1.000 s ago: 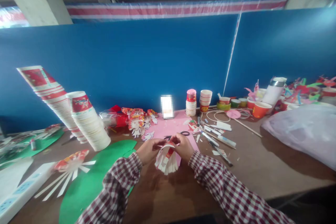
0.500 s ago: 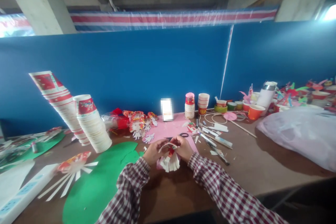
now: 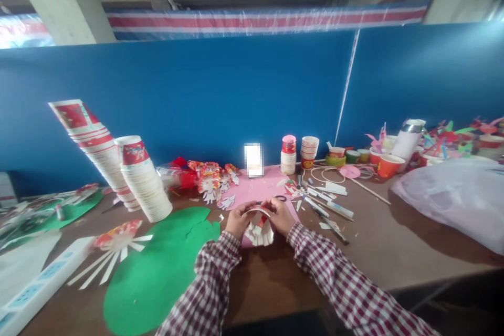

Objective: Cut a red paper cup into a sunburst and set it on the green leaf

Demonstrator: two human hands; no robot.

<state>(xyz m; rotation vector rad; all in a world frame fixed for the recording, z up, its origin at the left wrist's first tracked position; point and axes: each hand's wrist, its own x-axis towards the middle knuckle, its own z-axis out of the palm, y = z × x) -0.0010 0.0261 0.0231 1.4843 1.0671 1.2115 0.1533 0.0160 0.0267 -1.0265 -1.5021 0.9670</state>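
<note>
Both hands are closed on a cut paper cup [image 3: 260,235], held low over the front of the table. My left hand [image 3: 238,221] pinches the left end of its curved white edge, and my right hand [image 3: 281,216] grips the right end. White strips fan out below that edge, with a bit of red showing among them. Beneath and behind lies a pink sheet [image 3: 255,187]. Scissors [image 3: 280,198] rest just past my right hand, mostly hidden by it. Paper figure cutouts [image 3: 210,189] lie beyond my left hand.
Tall stacks of paper cups [image 3: 146,186] lean at the left. A green sheet [image 3: 157,273], another strip-cut cup [image 3: 118,239] and a power strip [image 3: 43,278] lie nearer. Right are pens [image 3: 315,205], smaller cups [image 3: 310,147], a white bottle [image 3: 409,142] and a plastic bag [image 3: 452,202].
Both hands still hold the cut cup, its curved edge now spread a little wider and its strips tilted. The whole view has shifted slightly, moving the table things right and up.
</note>
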